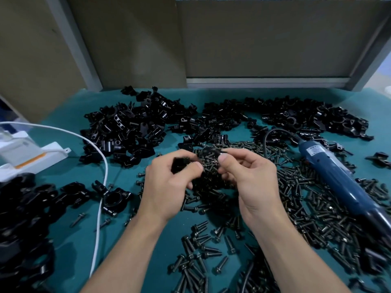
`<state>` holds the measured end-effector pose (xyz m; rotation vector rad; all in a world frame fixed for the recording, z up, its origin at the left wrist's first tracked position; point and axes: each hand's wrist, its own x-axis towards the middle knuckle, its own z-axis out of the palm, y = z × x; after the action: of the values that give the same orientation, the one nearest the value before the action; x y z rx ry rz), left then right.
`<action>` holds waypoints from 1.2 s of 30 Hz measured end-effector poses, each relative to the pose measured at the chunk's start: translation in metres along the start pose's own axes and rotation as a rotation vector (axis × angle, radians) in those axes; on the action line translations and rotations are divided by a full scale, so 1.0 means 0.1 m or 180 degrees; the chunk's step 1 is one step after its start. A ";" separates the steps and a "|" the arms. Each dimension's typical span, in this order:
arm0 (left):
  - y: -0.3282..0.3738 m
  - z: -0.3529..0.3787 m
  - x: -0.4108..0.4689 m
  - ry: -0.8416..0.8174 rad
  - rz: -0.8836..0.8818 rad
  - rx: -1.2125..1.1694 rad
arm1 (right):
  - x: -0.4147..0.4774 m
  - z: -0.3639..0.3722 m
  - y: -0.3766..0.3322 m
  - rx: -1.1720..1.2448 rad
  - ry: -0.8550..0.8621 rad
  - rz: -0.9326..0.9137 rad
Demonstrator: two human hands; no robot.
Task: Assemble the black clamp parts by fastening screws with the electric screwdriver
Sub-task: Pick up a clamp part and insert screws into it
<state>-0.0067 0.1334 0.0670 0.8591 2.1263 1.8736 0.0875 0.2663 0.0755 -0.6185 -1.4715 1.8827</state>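
Note:
My left hand grips a black clamp part above the middle of the green mat. My right hand pinches a small black piece between thumb and forefinger, close to the clamp part; what it is stays unclear. Loose black screws lie spread under and to the right of both hands. The blue electric screwdriver lies on the screws at the right, untouched, its black cable curving back toward the piles.
Heaps of black clamp parts fill the back of the mat, with another heap at back right. Assembled clamps pile up at the left. A white cable and a white device sit at left.

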 end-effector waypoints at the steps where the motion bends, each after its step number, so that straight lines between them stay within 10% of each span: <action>1: 0.00 0.01 -0.02 0.0039 0.0193 0.0409 | -0.02 0.02 0.01 -0.0005 0.0143 -0.0013; 11: 0.03 0.12 -0.08 0.0030 0.0529 0.1692 | -0.25 0.16 0.01 -0.1929 -0.0104 -0.1100; 20: 0.00 0.11 -0.09 0.0183 0.0657 0.1861 | -0.17 0.06 -0.06 -0.1473 -0.0827 -0.0715; 29: 0.09 0.09 -0.05 -0.1147 -0.0204 -0.0200 | -0.02 -0.05 -0.08 -0.0276 -0.1771 0.0463; 36: 0.10 -0.03 0.02 -0.1359 -0.0534 -0.0701 | 0.09 -0.22 -0.05 -0.0385 -0.1928 0.0199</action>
<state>-0.0070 0.1325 0.0772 0.9022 1.6500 1.6261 0.0979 0.2883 0.0750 -0.1399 -1.9679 2.1525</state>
